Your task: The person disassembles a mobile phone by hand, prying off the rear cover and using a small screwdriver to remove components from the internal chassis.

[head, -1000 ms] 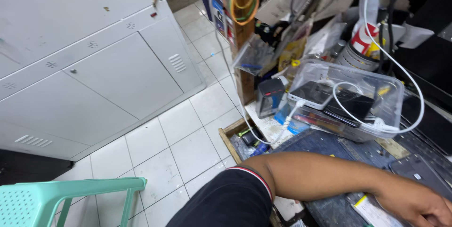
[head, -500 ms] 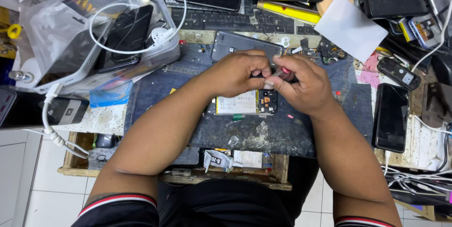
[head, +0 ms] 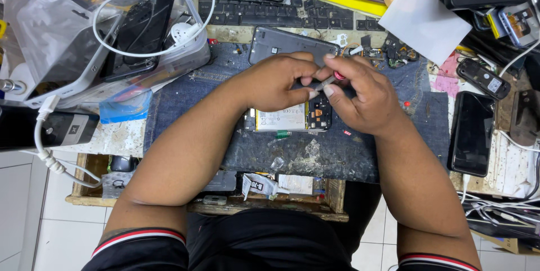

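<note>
Right hand grip: pinched on a thin red-capped tool, tip angled down. Left hand grip: fingertips closed on the same tool shaft, palm over the opened phone. Phone lies flat directly under both grips on the denim mat, battery and board exposed. Looks light, stiff, fragile; best held by frame edges, not the board. Loose back cover just beyond the grips. Counter crowded: plastic bin far left, black phone right. Little open room.

opened phone, flat on denim mat, small tool above
</note>
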